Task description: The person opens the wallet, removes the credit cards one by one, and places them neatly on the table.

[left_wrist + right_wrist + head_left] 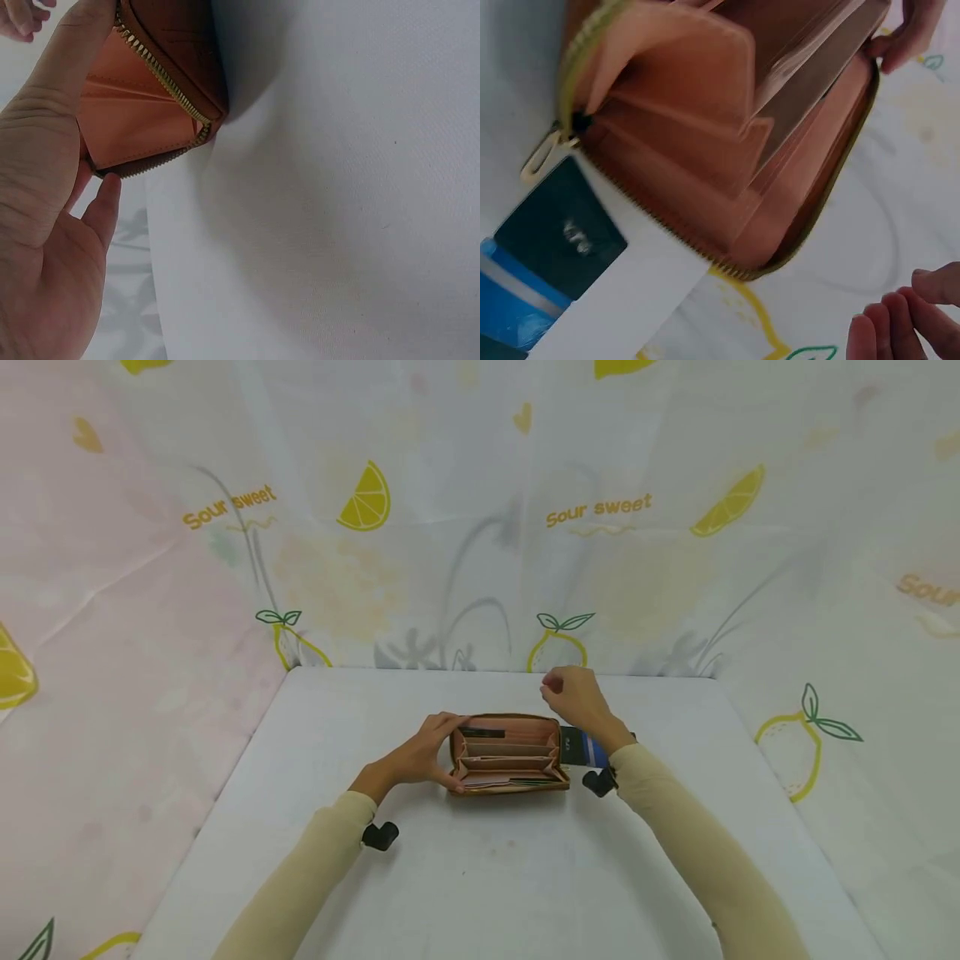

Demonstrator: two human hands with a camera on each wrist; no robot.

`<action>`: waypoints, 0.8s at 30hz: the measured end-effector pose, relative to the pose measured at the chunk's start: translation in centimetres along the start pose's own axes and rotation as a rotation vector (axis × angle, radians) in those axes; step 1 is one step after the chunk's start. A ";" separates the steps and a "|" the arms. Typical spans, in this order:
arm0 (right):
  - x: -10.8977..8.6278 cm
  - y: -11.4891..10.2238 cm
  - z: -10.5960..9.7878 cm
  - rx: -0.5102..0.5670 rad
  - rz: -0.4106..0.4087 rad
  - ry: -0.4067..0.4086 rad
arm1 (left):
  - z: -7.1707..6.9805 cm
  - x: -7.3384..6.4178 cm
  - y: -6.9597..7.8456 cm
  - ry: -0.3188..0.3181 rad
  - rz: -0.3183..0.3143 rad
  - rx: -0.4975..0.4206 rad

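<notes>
A brown zip-around wallet (517,749) stands unzipped on the table, its pink-tan lining and divided compartments facing up. My left hand (423,753) holds its left end, thumb at the near edge and fingers at the far edge. The left wrist view shows the thumb over the brass zipper (161,79). Above and behind the wallet's right end, my right hand (573,693) is raised with loosely bent fingers; nothing shows between its fingers (900,330). Inside the wallet are a dark strip (482,732) at the back and thin papers or cards (517,782) at the front.
Right of the wallet, partly under my right forearm, lie a dark green card (562,229) and a blue item (517,289) with a silver stripe. A zipper pull (538,157) hangs at that end. The white table (465,885) meets lemon-printed cloth (465,568) behind.
</notes>
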State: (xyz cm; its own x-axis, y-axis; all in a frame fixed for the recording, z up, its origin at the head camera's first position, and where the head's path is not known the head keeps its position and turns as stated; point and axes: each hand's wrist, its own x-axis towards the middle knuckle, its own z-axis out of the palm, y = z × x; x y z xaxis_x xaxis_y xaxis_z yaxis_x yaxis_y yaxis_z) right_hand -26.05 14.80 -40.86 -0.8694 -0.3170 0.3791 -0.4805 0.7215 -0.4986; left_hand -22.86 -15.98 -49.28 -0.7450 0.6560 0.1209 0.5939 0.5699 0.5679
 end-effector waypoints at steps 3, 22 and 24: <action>0.6 -2.1 1.0 0.006 -0.040 -0.067 | 0.0 0.0 0.0 0.009 0.008 -0.016; 1.5 -4.9 7.7 -0.126 -0.197 -0.426 | 0.2 0.0 -0.1 0.070 0.076 -0.089; 1.7 -4.9 7.9 -0.124 -0.202 -0.436 | 0.1 0.1 -0.2 0.069 0.058 -0.081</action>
State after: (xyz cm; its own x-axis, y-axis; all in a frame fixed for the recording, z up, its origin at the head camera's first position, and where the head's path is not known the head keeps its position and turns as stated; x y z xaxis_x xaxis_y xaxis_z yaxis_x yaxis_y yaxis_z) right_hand -26.12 5.85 -43.91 -0.7403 -0.6671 0.0835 -0.6500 0.6785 -0.3422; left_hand -22.99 -15.98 -49.42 -0.7311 0.6495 0.2091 0.6118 0.4884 0.6222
